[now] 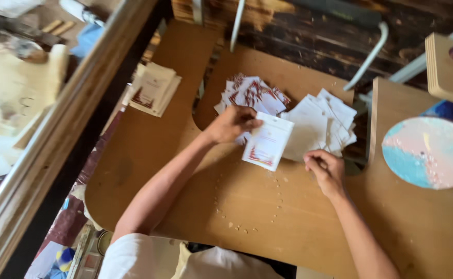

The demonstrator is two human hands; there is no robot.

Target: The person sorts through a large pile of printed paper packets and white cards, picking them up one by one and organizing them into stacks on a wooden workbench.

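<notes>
I note left hand [232, 124] pinching a white packet [268, 141] mid-frame, sorting underway; right hand [323, 166] curled on the wooden table [268, 206], grip unclear; next needs a clean placement.

You have three heaps of white printed pouches on the surface: one fanned heap [251, 93] showing red print, one heap [322, 126] lying blank side up, one small stack [153, 89] well apart at the left. One single pouch [268, 141] sits in your left hand [231, 124]. One round pink-and-blue disc [429, 152] lies at the right.
</notes>
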